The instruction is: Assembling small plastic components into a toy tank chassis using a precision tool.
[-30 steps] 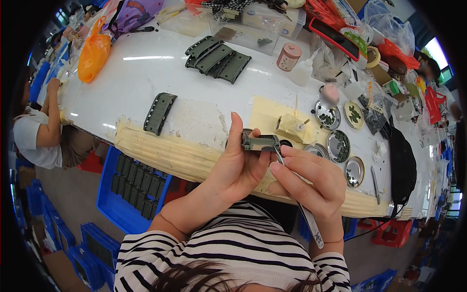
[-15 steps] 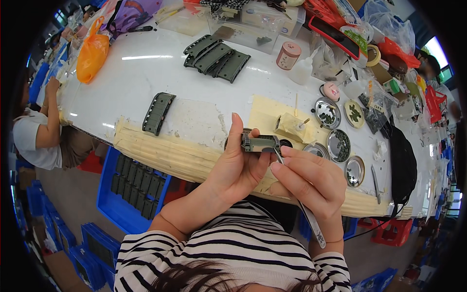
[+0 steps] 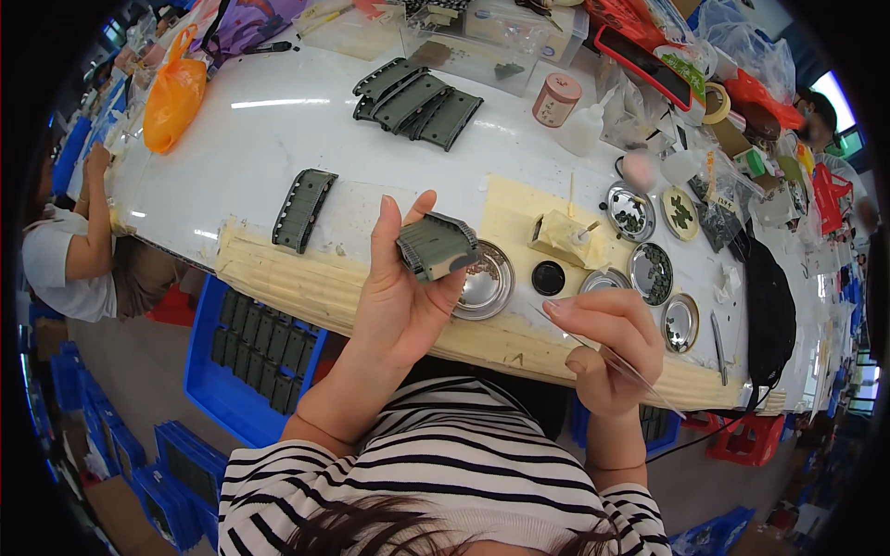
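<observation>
My left hand (image 3: 400, 310) is closed on a curved dark green ribbed plastic part (image 3: 431, 243), tilted above the front of the table. Just right of it lies a round metal dish (image 3: 508, 283) with tiny copper-coloured pieces. My right hand (image 3: 616, 338) pinches slim metal tweezers (image 3: 649, 386), whose tip points up and left, clear of the part. Beyond the tweezer tip sits a small black round container (image 3: 549, 277). A similar green part (image 3: 304, 211) lies alone at the left, and several more are in a pile (image 3: 417, 104) farther back.
Right of centre are a tape-covered block (image 3: 553, 243) with sticks, dishes of green bits (image 3: 651, 273) and a second tool (image 3: 718, 347). A black bag (image 3: 771, 320) lies on the right edge. Below left stands a blue crate (image 3: 209, 394) of green parts; a person (image 3: 79, 246) sits far left.
My left hand has turned the green part and moved it left and up. My right hand has drawn the tweezers away from it, uncovering the metal dish and the black container.
</observation>
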Motion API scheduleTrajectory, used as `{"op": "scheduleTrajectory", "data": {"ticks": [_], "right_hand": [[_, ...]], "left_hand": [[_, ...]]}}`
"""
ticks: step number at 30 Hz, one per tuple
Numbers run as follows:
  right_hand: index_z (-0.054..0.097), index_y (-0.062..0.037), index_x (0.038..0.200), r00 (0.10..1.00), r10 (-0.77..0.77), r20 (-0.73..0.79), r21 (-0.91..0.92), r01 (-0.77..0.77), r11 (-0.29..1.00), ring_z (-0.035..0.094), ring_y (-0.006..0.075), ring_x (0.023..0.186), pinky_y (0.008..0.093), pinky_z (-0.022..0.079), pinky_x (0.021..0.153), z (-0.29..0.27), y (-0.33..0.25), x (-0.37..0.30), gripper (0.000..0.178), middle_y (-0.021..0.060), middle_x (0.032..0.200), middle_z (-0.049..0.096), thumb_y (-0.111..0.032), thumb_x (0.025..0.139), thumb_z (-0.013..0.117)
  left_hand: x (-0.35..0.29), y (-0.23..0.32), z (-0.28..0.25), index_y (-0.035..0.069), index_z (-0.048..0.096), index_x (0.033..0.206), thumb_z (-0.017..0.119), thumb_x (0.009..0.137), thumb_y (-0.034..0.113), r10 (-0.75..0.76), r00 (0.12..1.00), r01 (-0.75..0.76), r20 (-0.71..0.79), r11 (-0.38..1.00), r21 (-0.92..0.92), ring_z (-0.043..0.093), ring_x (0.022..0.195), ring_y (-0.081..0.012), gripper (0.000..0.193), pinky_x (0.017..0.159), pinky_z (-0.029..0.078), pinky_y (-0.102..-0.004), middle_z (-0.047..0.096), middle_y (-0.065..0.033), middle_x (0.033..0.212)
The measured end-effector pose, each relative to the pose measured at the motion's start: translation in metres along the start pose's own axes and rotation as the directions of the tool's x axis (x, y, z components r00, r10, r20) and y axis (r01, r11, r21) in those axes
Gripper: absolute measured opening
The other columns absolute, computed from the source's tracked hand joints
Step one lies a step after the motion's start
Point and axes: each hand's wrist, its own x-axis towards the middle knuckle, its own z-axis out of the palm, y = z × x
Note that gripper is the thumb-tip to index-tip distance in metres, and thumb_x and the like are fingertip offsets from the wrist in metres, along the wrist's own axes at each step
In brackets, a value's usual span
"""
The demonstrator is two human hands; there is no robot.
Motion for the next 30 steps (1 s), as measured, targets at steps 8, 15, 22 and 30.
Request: {"op": "scheduleTrajectory", "data": {"ticks": [8,15,22,30], "right_hand": [[0.070,-0.0021,0.102,0.993,-0.045,-0.114,0.050,0.051,0.997,0.066,0.0269,0.091,0.0312,0.053,0.074,0.023,0.000,-0.012,0.029,0.0121,0.096,0.064,-0.021,0.080,0.073],[0.069,-0.0013,0.105,0.989,-0.134,-0.059,-0.042,0.132,0.990,0.066,0.0314,0.098,0.0345,0.056,0.078,0.027,-0.001,-0.014,0.037,0.0118,0.100,0.062,-0.026,0.078,0.074],[0.068,-0.0003,0.106,0.982,-0.171,-0.077,-0.059,0.167,0.984,0.066,0.0316,0.097,0.0343,0.056,0.077,0.025,-0.001,-0.015,0.040,0.0116,0.100,0.062,-0.023,0.074,0.076],[0.069,0.0003,0.101,0.983,-0.163,-0.081,-0.092,0.155,0.984,0.067,0.0309,0.094,0.0343,0.056,0.077,0.022,-0.001,-0.015,0.035,0.0125,0.097,0.063,-0.027,0.079,0.071]], "left_hand": [[-0.003,-0.002,0.001,0.013,0.029,0.141,0.053,0.093,0.011,-0.044,0.996,0.023,0.083,0.972,0.234,0.061,0.108,-0.0250,0.054,0.088,0.055,-0.0412,0.056,-0.0184,0.122],[-0.006,-0.006,0.003,0.016,0.030,0.141,0.055,0.093,0.011,-0.084,0.991,0.055,0.101,0.964,0.259,0.059,0.111,-0.0250,0.055,0.085,0.056,-0.0407,0.056,-0.0180,0.122],[-0.005,-0.011,0.004,0.015,0.035,0.138,0.055,0.093,0.010,-0.164,0.984,0.149,0.069,0.972,0.181,0.064,0.102,-0.0249,0.050,0.082,0.057,-0.0392,0.059,-0.0177,0.119],[-0.005,-0.015,0.005,0.015,0.036,0.138,0.054,0.093,0.010,-0.179,0.982,0.166,0.064,0.971,0.175,0.065,0.100,-0.0254,0.049,0.080,0.058,-0.0379,0.059,-0.0178,0.119]]}}
